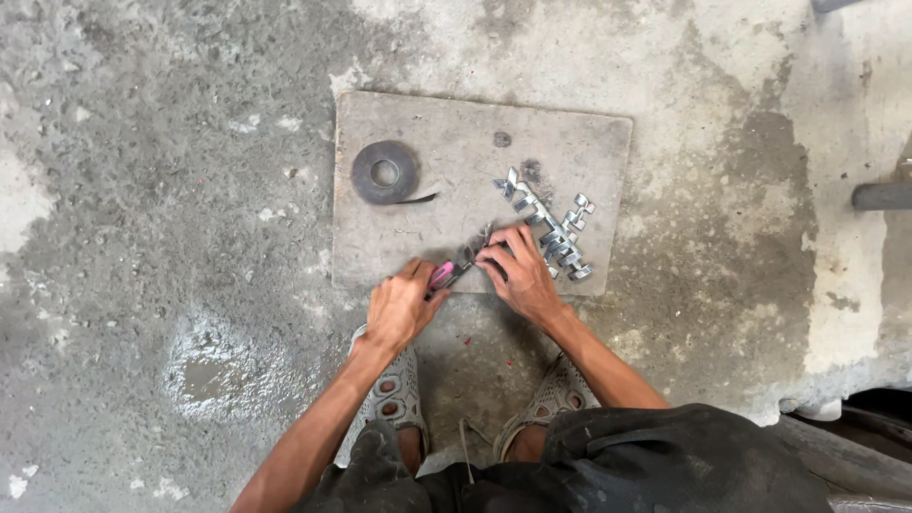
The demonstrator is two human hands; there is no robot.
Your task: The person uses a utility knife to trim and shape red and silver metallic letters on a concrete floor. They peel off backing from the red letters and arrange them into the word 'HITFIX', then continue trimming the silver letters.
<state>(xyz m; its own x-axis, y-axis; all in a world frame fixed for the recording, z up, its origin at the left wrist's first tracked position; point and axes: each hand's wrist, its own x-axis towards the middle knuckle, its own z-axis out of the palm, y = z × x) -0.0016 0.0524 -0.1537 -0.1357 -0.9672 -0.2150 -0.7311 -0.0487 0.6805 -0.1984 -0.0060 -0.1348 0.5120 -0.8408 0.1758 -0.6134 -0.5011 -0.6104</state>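
I squat over a flat grey board (570, 138) lying on a concrete floor. My left hand (399, 306) is closed around the pink handles of a pair of pliers (454, 269), whose dark jaws point up and right. My right hand (518, 275) pinches something small and thin at the plier jaws; I cannot make out what it is. Just right of that hand lies a cluster of several shiny bent metal clips (551, 228). A roll of dark tape (385, 172) rests flat on the board's left part, apart from both hands.
Stained, patchy concrete floor (171, 237) surrounds the board. My feet in grey perforated slippers (391, 399) stand just below the board's near edge. A dark bar (882, 196) sticks in from the right edge, and dark objects lie at the bottom right corner.
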